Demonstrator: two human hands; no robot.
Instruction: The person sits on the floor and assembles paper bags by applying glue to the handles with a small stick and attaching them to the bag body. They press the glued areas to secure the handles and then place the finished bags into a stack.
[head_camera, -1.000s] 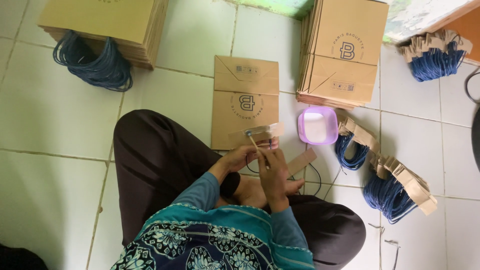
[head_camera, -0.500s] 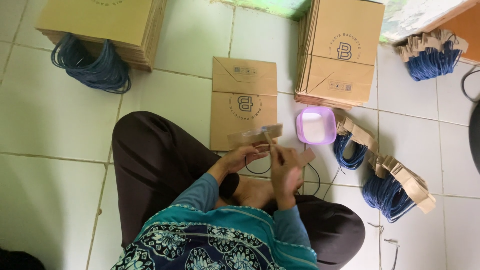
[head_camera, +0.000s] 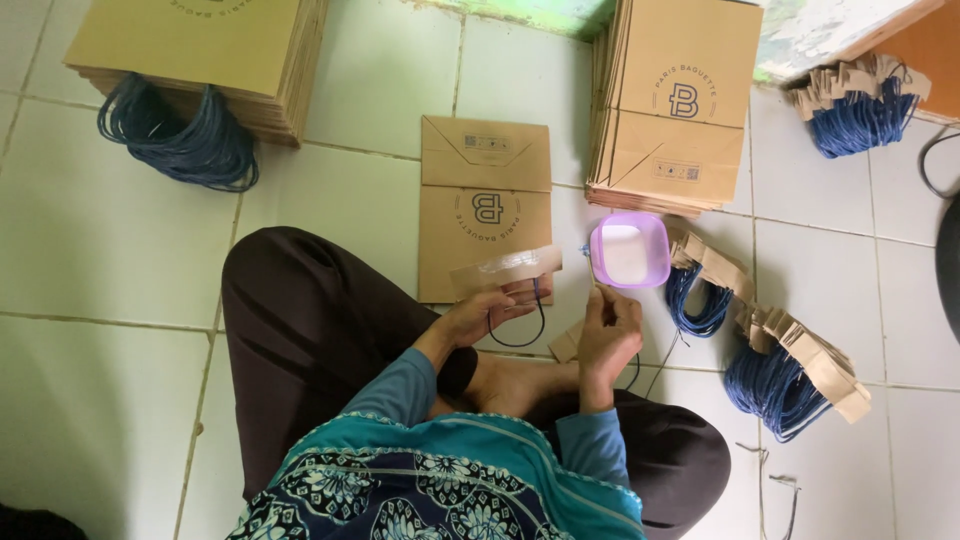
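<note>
- My left hand (head_camera: 487, 312) is curled around a brown cardboard strip (head_camera: 506, 270), thumb and fingers pinched on its lower edge so the strip lies level, just above my knee
- A dark blue cord loop (head_camera: 520, 325) hangs from that strip, drooping under my left hand towards my bare foot (head_camera: 520, 380)
- My right hand (head_camera: 610, 335) is closed in a loose fist on a thin stick (head_camera: 591, 272), which points up to the near-left rim of the small purple tub (head_camera: 629, 250); whether its tip touches the tub I cannot tell
- The tub sits on the tile floor (head_camera: 110, 260) just right of the strip, with something white inside
- A flat brown paper bag (head_camera: 485, 205) lies on the floor straight ahead of me, its near edge partly behind the strip
- Another cardboard strip (head_camera: 566, 343) lies on the floor beside my right hand, half hidden by it
- To my right, a row of cardboard strips with blue cord handles (head_camera: 780, 360) trails across the tiles, near the tub at one end
- A stack of brown paper bags (head_camera: 675, 105) stands beyond the tub, touching nothing I hold
- Far left, another stack of bags (head_camera: 200, 50) with a bundle of blue cords (head_camera: 180, 145) spilling over its front edge
- At the top right corner, one more bundle of strips with cords (head_camera: 860, 105), well apart from my hands
</note>
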